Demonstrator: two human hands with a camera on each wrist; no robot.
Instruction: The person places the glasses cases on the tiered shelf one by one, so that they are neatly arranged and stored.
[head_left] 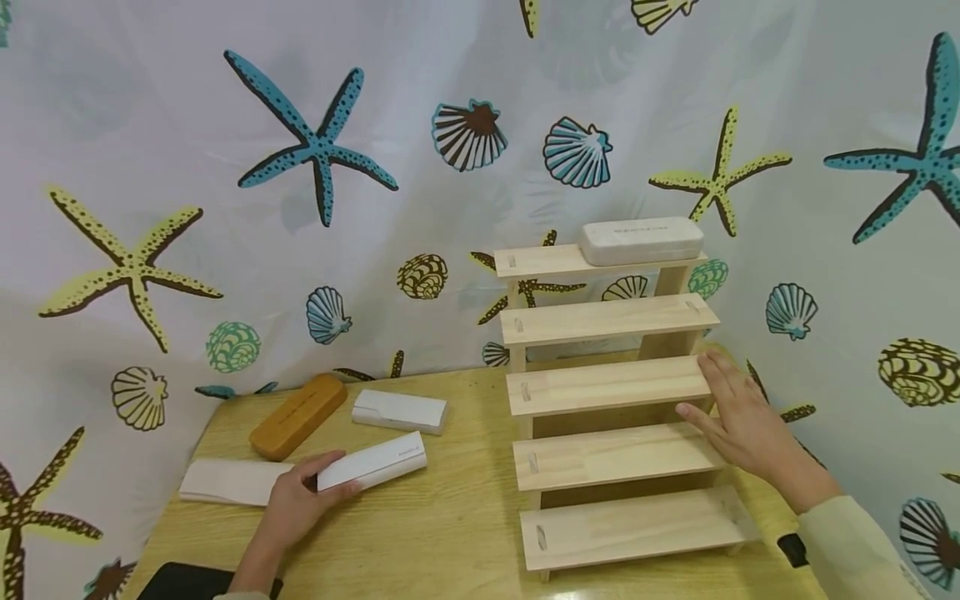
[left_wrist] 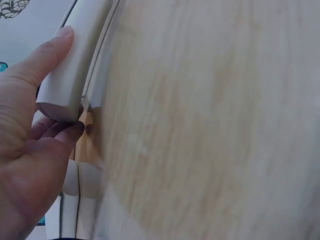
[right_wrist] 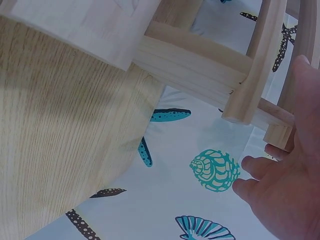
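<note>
In the head view my left hand [head_left: 300,504] grips the near end of a white glasses case [head_left: 378,464] with a hinged lid, above the table. The left wrist view shows the thumb on one side of the case and curled fingers on the other. At right my right hand [head_left: 738,417] holds the right end of the middle step of a stepped wooden rack [head_left: 611,385], thumb in front and fingers behind. A white, rounded glasses case [head_left: 641,242] lies on the top step.
On the table [head_left: 450,533] at left lie an orange-brown case [head_left: 298,417], another white case [head_left: 400,412] and a flat cream case [head_left: 236,482], partly behind my left hand. A curtain printed with shells and starfish [head_left: 318,150] hangs behind. Black objects [head_left: 187,581] sit at the lower edges.
</note>
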